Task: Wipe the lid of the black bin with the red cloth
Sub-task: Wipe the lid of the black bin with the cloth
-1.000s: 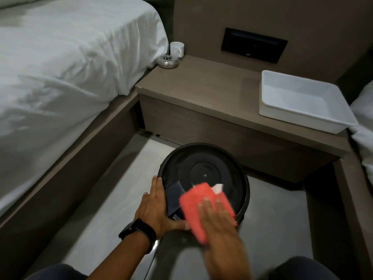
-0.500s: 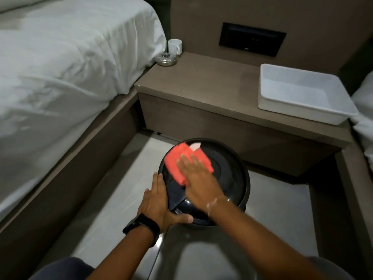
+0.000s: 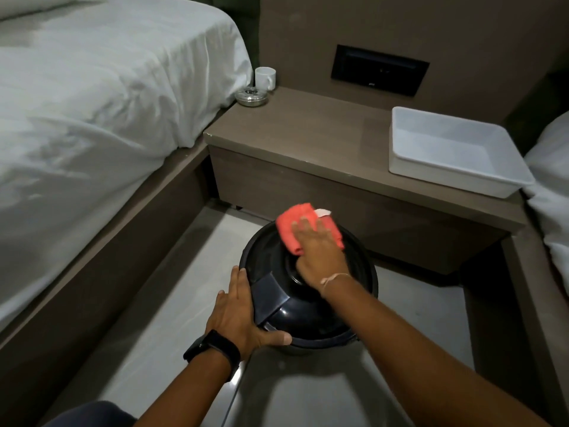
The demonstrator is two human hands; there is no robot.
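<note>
A round black bin stands on the floor with its glossy lid (image 3: 308,306) shut. The red cloth (image 3: 292,228), folded with a white tag at its far corner, lies on the lid's far edge. My right hand (image 3: 320,251) presses flat on the cloth, fingers spread over it. Against the bin's near left side rests my left hand (image 3: 240,315), its thumb hooked along the front rim and a black watch on the wrist.
A bed with white sheets (image 3: 92,118) fills the left. Behind the bin a brown nightstand (image 3: 308,140) carries a white mug (image 3: 265,77), a metal ashtray (image 3: 251,97) and a white plastic tray (image 3: 452,149). Another bed edge (image 3: 551,180) shows at right.
My right hand has swept the red cloth from the lid's near edge to its left side and then on to its far edge. The left hand has stayed on the bin.
</note>
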